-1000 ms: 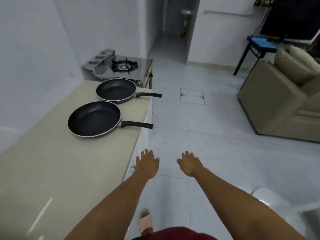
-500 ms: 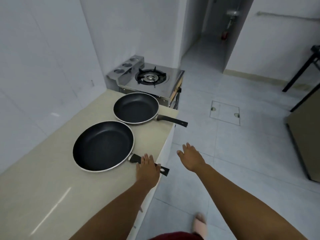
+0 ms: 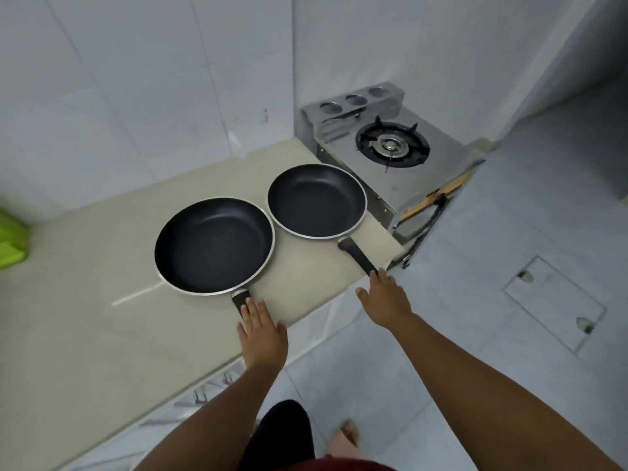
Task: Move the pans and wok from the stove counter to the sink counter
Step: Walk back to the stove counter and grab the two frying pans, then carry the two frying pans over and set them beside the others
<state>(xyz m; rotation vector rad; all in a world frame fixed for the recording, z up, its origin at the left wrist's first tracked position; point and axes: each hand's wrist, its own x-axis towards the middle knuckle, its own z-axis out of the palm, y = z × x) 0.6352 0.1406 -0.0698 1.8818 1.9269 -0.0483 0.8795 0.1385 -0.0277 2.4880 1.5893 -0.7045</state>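
Two black non-stick pans with silver rims lie side by side on the beige counter (image 3: 85,334). The larger pan (image 3: 214,244) is nearer to me, its black handle pointing toward me and mostly hidden under my left hand (image 3: 263,334), which lies flat over it with fingers spread. The smaller pan (image 3: 316,200) sits beside the stove; its black handle (image 3: 358,258) runs out to the counter's edge. My right hand (image 3: 385,299) is open, its fingertips touching the end of that handle. Neither hand has closed around a handle.
A steel single-burner gas stove (image 3: 392,146) stands just beyond the counter's end, against the white tiled wall. A green object (image 3: 12,241) shows at the far left edge. Grey floor tiles with a floor hatch (image 3: 555,302) lie to the right. My feet are below.
I have stepped closer and turned toward the counter. My left hand slid further onto the large pan's handle, and my right hand moved from mid-air to the tip of the small pan's handle.
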